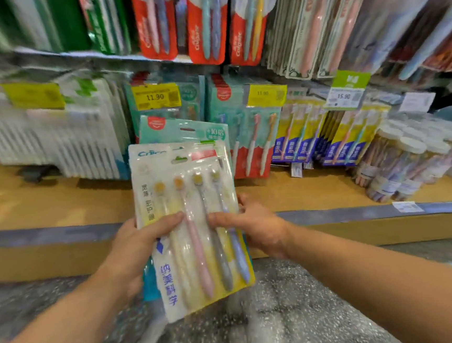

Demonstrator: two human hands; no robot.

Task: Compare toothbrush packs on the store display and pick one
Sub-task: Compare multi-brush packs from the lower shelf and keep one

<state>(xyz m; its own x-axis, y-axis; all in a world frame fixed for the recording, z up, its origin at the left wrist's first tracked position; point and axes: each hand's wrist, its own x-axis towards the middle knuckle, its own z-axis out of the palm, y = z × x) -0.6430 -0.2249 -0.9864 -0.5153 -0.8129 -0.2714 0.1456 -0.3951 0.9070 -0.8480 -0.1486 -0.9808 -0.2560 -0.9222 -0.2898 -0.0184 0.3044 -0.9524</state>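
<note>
both hands grasp a flat, glossy four-brush pack (191,229): left hand (136,250) thumb across its front, right hand (254,226) at the edge; a teal pack (180,131) sits behind it.

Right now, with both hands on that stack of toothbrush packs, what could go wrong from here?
1. The left hand and right hand pinch the four-brush pack with a teal pack loosely behind it; the rear one could slide out and fall to the floor.
2. The yellow price tags hang on other packs' pegs, so a price might be matched to the wrong pack.
3. The picture is blurred, so label details could be misread.
</note>
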